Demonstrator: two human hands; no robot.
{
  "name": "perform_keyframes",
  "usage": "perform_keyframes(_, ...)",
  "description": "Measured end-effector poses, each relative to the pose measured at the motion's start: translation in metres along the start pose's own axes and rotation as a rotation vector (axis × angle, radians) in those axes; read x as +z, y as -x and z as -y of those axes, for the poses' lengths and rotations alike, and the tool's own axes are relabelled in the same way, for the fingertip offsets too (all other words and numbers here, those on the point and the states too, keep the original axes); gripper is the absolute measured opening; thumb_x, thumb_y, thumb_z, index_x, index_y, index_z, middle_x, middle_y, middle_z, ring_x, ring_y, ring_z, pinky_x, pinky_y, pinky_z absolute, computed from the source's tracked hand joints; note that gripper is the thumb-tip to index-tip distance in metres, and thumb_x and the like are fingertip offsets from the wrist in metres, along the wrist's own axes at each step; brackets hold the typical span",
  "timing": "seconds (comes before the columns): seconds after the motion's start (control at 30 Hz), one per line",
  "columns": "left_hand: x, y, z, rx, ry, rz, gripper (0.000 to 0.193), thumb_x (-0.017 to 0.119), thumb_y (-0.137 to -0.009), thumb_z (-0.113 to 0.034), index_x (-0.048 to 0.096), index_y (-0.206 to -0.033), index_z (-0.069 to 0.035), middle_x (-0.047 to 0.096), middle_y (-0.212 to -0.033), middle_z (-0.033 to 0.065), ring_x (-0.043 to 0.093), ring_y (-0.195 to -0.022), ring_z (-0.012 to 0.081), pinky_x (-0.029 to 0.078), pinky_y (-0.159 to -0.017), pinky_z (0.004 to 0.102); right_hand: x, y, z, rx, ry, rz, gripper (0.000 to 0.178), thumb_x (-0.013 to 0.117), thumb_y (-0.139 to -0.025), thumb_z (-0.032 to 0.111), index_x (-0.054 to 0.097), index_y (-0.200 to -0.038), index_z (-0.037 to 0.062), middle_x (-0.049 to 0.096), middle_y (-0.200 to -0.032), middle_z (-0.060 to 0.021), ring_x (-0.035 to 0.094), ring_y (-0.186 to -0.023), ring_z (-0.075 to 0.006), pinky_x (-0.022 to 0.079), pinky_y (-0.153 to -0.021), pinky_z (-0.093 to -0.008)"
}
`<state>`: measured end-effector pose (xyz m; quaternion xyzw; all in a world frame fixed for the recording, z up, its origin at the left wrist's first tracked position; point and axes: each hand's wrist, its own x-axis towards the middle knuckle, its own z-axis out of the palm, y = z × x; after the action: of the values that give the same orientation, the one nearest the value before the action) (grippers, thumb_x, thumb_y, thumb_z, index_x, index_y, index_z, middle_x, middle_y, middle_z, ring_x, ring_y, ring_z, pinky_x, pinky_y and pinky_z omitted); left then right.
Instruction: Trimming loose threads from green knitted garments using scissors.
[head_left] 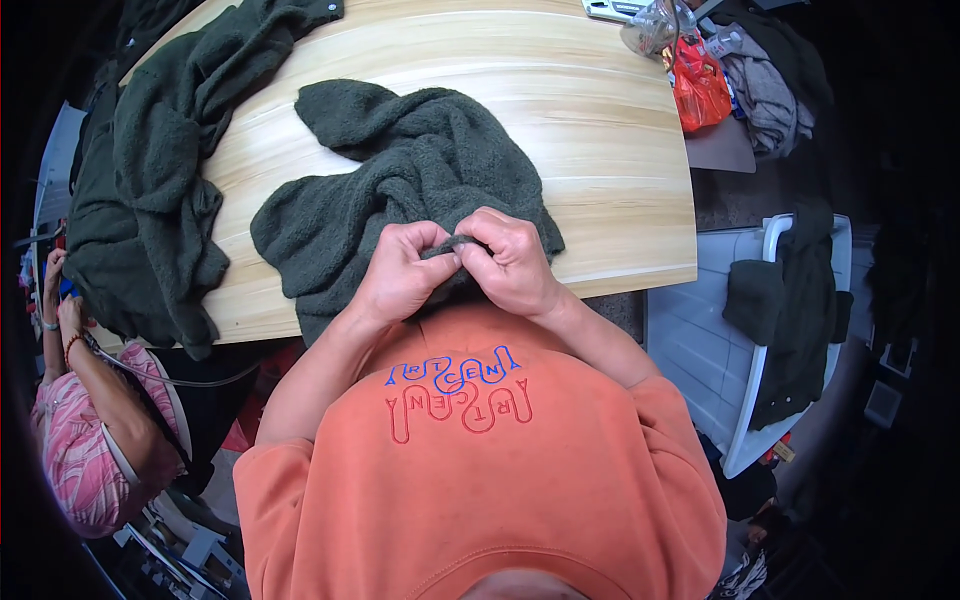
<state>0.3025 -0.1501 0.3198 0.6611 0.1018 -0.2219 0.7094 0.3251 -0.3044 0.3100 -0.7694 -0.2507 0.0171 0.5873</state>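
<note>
A dark green knitted garment [420, 175] lies bunched on the table near its front edge, with a sleeve-like part curling out to the far left. My left hand [408, 268] is closed, pinching the garment's near edge between thumb and fingers. Close beside it, my right hand [512, 256] grips the same edge, the thumbs almost touching. A short roll of the cloth shows between the two hands. The fingertips under the fabric are hidden.
More dark green garments [165, 150] are heaped along the table's left side. The wooden table [610, 150] ends at the right. Beyond it are a red plastic bag [697, 88] and a white bin [740, 445] with dark cloth over it. Another person's arm [105, 385] is at the lower left.
</note>
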Motion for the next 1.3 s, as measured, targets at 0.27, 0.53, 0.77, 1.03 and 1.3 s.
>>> perform_keyframes(0.27, -0.002, -0.001, -0.012, 0.138, 0.043, 0.017, 0.004, 0.06, -0.075, 0.001, 0.064, -0.074, 0.0, 0.057, -0.06, -0.001, 0.048, -0.052, 0.0033, 0.037, -0.044, 0.0189, -0.019, -0.004, 0.011, -0.277, 0.138, -0.072, 0.012, 0.063, -0.071, 0.003, 0.057, -0.082, -0.0002, 0.057, -0.074, -0.0111, 0.055, -0.066, -0.0257, 0.044, -0.061, -0.0323)
perform_keyframes(0.53, -0.031, -0.011, -0.022, 0.239, 0.176, -0.165, 0.007, 0.056, -0.077, 0.003, 0.062, -0.079, 0.002, 0.061, -0.073, 0.0008, 0.053, -0.062, 0.0042, 0.043, -0.057, 0.0181, -0.03, 0.038, -0.054, -0.004, 0.467, -0.081, 0.062, 0.079, -0.054, 0.017, 0.05, -0.105, -0.0005, 0.052, -0.1, -0.0153, 0.053, -0.09, -0.0316, 0.045, -0.078, -0.0357)
perform_keyframes(0.77, -0.042, -0.011, -0.025, 0.28, 0.132, -0.267, 0.008, 0.056, -0.074, 0.004, 0.061, -0.079, 0.002, 0.061, -0.073, 0.0028, 0.055, -0.063, 0.0061, 0.044, -0.059, 0.0188, -0.02, 0.044, -0.069, 0.084, 0.07, -0.15, 0.036, 0.069, -0.063, -0.003, 0.057, -0.097, -0.0008, 0.06, -0.091, -0.0109, 0.058, -0.082, -0.0217, 0.047, -0.074, -0.0296)
perform_keyframes(1.03, -0.06, 0.006, -0.036, 0.207, 0.488, -0.044, 0.01, 0.055, -0.082, -0.006, 0.058, -0.087, 0.002, 0.063, -0.082, 0.0107, 0.06, -0.069, 0.0134, 0.049, -0.066, 0.0255, -0.065, 0.032, -0.02, 0.152, -0.321, -0.056, 0.023, 0.064, -0.071, -0.007, 0.061, -0.094, -0.0009, 0.063, -0.086, -0.0081, 0.057, -0.073, -0.0104, 0.047, -0.067, -0.0229)
perform_keyframes(1.3, -0.015, 0.011, -0.054, 0.167, 0.385, -0.046, 0.004, 0.059, -0.076, 0.001, 0.059, -0.079, 0.002, 0.063, -0.074, 0.0075, 0.058, -0.062, 0.0096, 0.048, -0.06, 0.0218, -0.059, 0.007, 0.047, -0.475, 0.228, -0.232, 0.031, 0.057, -0.061, -0.015, 0.054, -0.087, 0.0001, 0.063, -0.08, -0.017, 0.061, -0.061, -0.0243, 0.048, -0.052, -0.0293)
